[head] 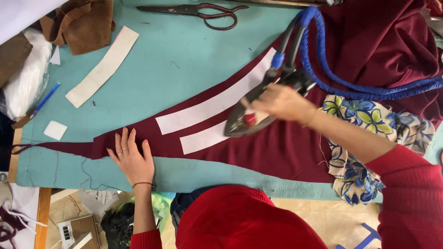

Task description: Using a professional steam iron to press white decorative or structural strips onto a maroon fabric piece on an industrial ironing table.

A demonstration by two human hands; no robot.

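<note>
On the far left of the teal table (184, 60), a clear bag of white stuffing (25, 74) sits beside brown leather scraps (85, 23), with a blue pen (46, 98) and a small white square (55, 130) below them. A long white strip (102, 67) lies loose on the table, and dark scissors (198, 11) rest near the top edge. Lower down, the left hand (131, 159) lies flat with fingers spread wide, pressing the narrow end of the maroon fabric (281, 152) against the table. Two white interfacing strips (212, 108) lie along that fabric, side by side. Further right, the right hand (281, 102) is wrapped around the handle of the steam iron (249, 121), whose soleplate rests on the end of the strips. A blue cord (332, 80) loops away from the iron over more maroon cloth, and a floral cloth (364, 133) lies under the right forearm.
</note>
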